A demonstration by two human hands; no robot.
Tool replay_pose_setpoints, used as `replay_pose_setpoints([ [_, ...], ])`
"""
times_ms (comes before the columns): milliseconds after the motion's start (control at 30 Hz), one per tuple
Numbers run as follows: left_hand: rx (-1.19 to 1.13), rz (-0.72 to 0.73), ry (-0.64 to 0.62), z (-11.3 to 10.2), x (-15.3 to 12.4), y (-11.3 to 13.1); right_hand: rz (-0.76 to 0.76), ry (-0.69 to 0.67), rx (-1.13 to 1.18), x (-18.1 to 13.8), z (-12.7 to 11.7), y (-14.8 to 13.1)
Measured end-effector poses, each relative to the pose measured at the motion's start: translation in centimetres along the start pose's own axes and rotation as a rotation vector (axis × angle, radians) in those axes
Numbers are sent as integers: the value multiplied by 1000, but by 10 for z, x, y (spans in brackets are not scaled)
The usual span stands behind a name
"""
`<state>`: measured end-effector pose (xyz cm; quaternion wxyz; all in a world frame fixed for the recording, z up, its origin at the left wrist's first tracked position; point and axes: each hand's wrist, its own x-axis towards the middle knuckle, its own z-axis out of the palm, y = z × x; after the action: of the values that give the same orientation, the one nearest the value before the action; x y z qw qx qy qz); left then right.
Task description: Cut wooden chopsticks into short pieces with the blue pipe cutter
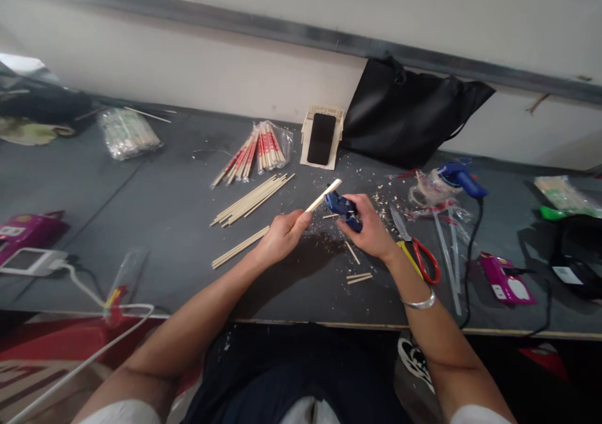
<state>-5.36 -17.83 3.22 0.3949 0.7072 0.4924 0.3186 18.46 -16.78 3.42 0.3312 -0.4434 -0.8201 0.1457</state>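
My left hand [285,233] is closed around a pale wooden stick [324,196], which slants up to the right. In my right hand [369,224] is a dark blue hand tool [342,208], of a kind I cannot make out for certain. The tool's upper end is close beside the stick; whether they touch is unclear. Short cut stick pieces [359,278] and pale chips lie below and around the tool. Left of my hands, several chopsticks [251,199] lie in a loose row, with a smaller group [239,248] nearer me.
Red-wrapped chopsticks [242,154] lie at the back, beside a phone [322,138] propped on a wooden piece. Scissors [417,251] lie right of my right hand. Farther right are a blue glue gun [463,179] with its cord and a purple power strip [505,280]. A black bag [404,113] leans against the wall.
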Motion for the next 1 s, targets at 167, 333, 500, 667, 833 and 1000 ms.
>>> replay_pose_setpoints([
  [167, 82, 24, -32, 6, -2, -4, -39, -42, -68, -4, -1, 3],
  [333, 126, 40, -90, 4, -3, 1, -107, -59, -172, -7, 2, 5],
  [500, 163, 52, -110, 2, -4, 1, -109, -81, -229, -9, 4, 7],
  [667, 241, 50, -115, 3, -4, -2, -105, -122, -268, -10, 4, 8],
  [833, 288, 60, -98, 4, -5, -3, -119, -112, -287, -11, 6, 9],
  [1000, 306, 67, -88, 6, -5, -2, -106, -85, -281, -12, 12, 14],
])
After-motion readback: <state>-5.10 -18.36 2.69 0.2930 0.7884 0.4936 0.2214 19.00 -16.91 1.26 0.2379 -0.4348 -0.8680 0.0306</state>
